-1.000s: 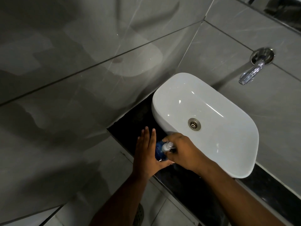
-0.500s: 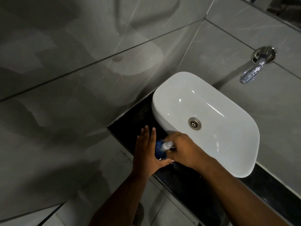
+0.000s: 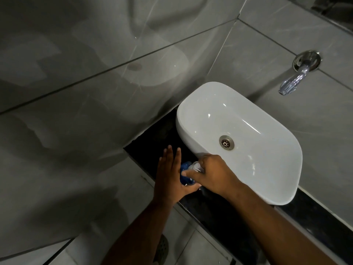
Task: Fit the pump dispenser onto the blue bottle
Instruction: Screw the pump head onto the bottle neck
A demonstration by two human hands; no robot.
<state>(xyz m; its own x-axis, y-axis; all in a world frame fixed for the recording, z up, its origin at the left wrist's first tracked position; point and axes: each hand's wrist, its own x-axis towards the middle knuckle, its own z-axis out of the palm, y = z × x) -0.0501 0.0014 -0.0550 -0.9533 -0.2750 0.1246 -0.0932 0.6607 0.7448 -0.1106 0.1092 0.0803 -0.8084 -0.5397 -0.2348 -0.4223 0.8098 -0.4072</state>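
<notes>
Right grip (image 3: 208,174) closed on pump dispenser (image 3: 195,166); left hand (image 3: 172,176) steadies blue bottle (image 3: 185,174).

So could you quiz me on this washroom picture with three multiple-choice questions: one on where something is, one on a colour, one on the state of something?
1. Where is the bottle?
A. inside the basin
B. on the dark counter, left of the basin
C. under the tap

2. What colour is the bottle?
A. blue
B. red
C. yellow

3. How is the left hand?
A. curled into a fist
B. resting in the basin
C. fingers straight, palm against the bottle

Answers: 1 B, it sits between the hands on the counter beside the basin. 2 A, blue shows between the hands. 3 C, its fingers point straight while the right hand closes over the pump.
</notes>
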